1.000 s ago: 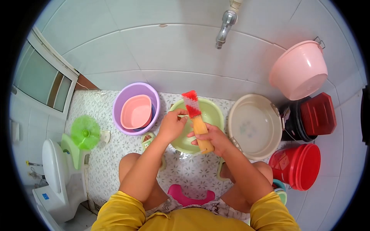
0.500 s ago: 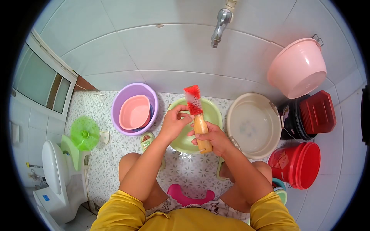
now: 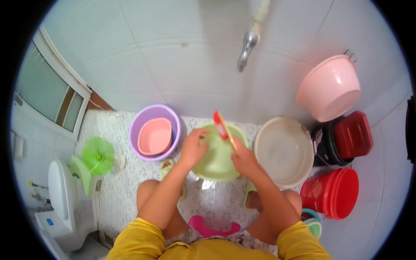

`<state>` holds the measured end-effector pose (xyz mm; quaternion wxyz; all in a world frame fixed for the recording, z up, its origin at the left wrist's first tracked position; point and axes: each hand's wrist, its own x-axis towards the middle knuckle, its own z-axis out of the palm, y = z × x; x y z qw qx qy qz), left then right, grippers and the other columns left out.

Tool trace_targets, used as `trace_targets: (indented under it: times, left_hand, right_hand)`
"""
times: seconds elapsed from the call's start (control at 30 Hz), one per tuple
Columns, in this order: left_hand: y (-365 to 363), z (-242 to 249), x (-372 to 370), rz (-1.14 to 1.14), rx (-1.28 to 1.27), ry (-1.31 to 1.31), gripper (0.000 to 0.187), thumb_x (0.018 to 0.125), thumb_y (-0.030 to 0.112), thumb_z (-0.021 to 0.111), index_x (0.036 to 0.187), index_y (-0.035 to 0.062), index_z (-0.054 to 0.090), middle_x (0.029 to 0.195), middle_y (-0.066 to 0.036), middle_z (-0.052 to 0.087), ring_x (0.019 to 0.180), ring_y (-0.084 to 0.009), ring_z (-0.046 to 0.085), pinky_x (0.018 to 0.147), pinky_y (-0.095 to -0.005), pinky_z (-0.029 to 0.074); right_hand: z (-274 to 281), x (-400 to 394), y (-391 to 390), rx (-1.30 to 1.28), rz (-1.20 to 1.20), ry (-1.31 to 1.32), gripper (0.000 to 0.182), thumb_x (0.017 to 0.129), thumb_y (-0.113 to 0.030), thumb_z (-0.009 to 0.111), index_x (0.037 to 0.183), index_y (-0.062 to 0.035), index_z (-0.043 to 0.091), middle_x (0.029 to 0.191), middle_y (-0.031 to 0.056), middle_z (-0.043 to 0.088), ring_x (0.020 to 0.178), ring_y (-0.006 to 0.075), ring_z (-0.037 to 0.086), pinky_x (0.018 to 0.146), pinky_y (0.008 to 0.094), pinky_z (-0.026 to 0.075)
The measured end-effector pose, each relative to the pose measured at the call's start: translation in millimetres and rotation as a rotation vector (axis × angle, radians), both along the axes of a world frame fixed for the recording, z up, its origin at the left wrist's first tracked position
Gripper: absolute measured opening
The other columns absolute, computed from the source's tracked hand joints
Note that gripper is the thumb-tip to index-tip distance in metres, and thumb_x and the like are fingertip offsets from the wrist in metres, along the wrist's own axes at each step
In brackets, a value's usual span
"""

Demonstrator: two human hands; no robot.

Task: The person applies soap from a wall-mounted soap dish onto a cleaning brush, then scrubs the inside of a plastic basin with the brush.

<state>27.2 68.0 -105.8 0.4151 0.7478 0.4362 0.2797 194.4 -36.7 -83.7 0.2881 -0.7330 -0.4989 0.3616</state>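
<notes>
While the right hand [image 3: 246,162] closes its fingers around the handle [image 3: 229,133] of a red-bristled brush [image 3: 220,126] above the green basin [image 3: 219,164], the empty left hand [image 3: 193,149] hovers by the basin's left edge, part-open. A cream basin [image 3: 284,156] stands nearby

Left hand [image 3: 194,149] open, right [image 3: 245,161] closed

A glossy pale-pink plastic bucket [image 3: 331,89] hangs from a metal wall hook [image 3: 350,55] above a dark-red angular plastic container [image 3: 354,135], right of a silver metal faucet [image 3: 246,51].
</notes>
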Motion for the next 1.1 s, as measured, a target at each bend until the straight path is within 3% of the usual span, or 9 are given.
trace_targets:
  times: [0.1, 0.2, 0.27, 0.4, 0.57, 0.7, 0.87, 0.97, 1.1]
  left_hand:
    - [-8.6, 0.2, -1.7, -0.034, 0.116, -0.04, 0.033, 0.07, 0.001, 0.06, 0.102, 0.0083, 0.057, 0.102, -0.013, 0.056, 0.091, -0.0265, 0.058, 0.082, -0.0365, 0.046]
    - [-13.6, 1.8, -5.4, -0.019, 0.138, -0.167, 0.031, 0.071, -0.001, 0.058, 0.102, 0.0072, 0.057, 0.1, -0.012, 0.056, 0.089, -0.0263, 0.058, 0.082, -0.0353, 0.046]
    - [-17.8, 19.0, -7.8, -0.027, 0.168, -0.176, 0.031, 0.072, -0.001, 0.058, 0.101, 0.0063, 0.057, 0.1, -0.012, 0.057, 0.089, -0.0261, 0.058, 0.081, -0.035, 0.046]
    - [-18.5, 71.4, -12.0, -0.016, 0.203, -0.157, 0.029, 0.073, 0.0, 0.058, 0.101, 0.0042, 0.057, 0.1, -0.012, 0.059, 0.089, -0.0253, 0.06, 0.078, -0.0352, 0.047]
    - [-8.3, 124.9, -10.5, 0.012, 0.189, -0.254, 0.03, 0.074, 0.001, 0.055, 0.104, 0.0053, 0.056, 0.102, -0.011, 0.062, 0.086, -0.0229, 0.062, 0.072, -0.0315, 0.047]
    - [16.1, 161.6, -12.6, 0.062, 0.239, -0.386, 0.035, 0.077, 0.001, 0.058, 0.112, 0.0051, 0.054, 0.104, -0.01, 0.06, 0.087, -0.0166, 0.06, 0.078, -0.0292, 0.047]
    - [63.3, 216.7, 1.3, 0.146, 0.508, -0.359, 0.05, 0.075, 0.001, 0.058, 0.123, 0.0103, 0.05, 0.111, -0.012, 0.055, 0.082, -0.0184, 0.059, 0.074, -0.0289, 0.049]
    - [77.4, 252.2, 15.5, 0.13, 0.433, -0.377, 0.059, 0.074, 0.002, 0.058, 0.131, 0.0126, 0.043, 0.111, -0.013, 0.053, 0.081, -0.0184, 0.059, 0.071, -0.0286, 0.049]
    - [97.2, 274.5, 35.9, 0.112, 0.389, -0.375, 0.071, 0.073, 0.002, 0.059, 0.138, 0.0157, 0.034, 0.109, -0.013, 0.054, 0.08, -0.0177, 0.058, 0.07, -0.0289, 0.049]
  right_hand:
    - [25.8, -9.5, -5.8, -0.046, 0.014, 0.138, 0.058, 0.08, -0.007, 0.052, 0.134, -0.0133, 0.033, 0.105, 0.0254, 0.056, 0.101, 0.0394, 0.054, 0.086, 0.0432, 0.043]
    - [4.7, -11.0, -12.0, 0.199, 0.07, 0.045, 0.058, 0.081, -0.011, 0.053, 0.135, -0.0175, 0.034, 0.107, 0.0247, 0.056, 0.1, 0.0394, 0.054, 0.087, 0.0418, 0.043]
    - [11.3, -13.6, -7.8, 0.18, 0.012, 0.085, 0.061, 0.082, -0.012, 0.055, 0.139, -0.0228, 0.033, 0.089, 0.0108, 0.058, 0.065, 0.0186, 0.057, 0.056, 0.0323, 0.051]
    - [78.4, -31.5, -10.5, 0.072, -0.029, 0.286, 0.061, 0.083, -0.013, 0.056, 0.139, -0.0228, 0.034, 0.083, 0.0056, 0.054, 0.06, 0.0115, 0.051, 0.048, 0.0268, 0.048]
    - [129.1, -38.5, -12.7, 0.313, -0.068, 0.392, 0.058, 0.081, -0.021, 0.056, 0.137, -0.0219, 0.04, 0.074, 0.0037, 0.053, 0.054, 0.012, 0.049, 0.045, 0.0266, 0.046]
    - [191.9, -35.0, -15.0, 0.372, -0.053, 0.335, 0.057, 0.082, -0.024, 0.059, 0.136, -0.0197, 0.041, 0.071, 0.0029, 0.051, 0.058, 0.0122, 0.05, 0.05, 0.0286, 0.047]
    - [240.0, -13.4, 27.7, 0.759, -0.176, -0.242, 0.053, 0.083, -0.032, 0.059, 0.131, -0.0147, 0.046, 0.078, 0.0176, 0.057, 0.078, 0.0316, 0.06, 0.072, 0.0398, 0.046]
    - [288.6, -13.9, 41.1, 0.647, -0.261, -0.36, 0.049, 0.084, -0.032, 0.057, 0.129, -0.0137, 0.048, 0.09, 0.0248, 0.057, 0.085, 0.0397, 0.058, 0.073, 0.0429, 0.046]
    - [322.6, -15.2, 65.4, 0.597, -0.342, -0.613, 0.043, 0.084, -0.029, 0.056, 0.123, -0.0104, 0.052, 0.095, 0.0253, 0.055, 0.085, 0.0408, 0.059, 0.074, 0.0447, 0.047]
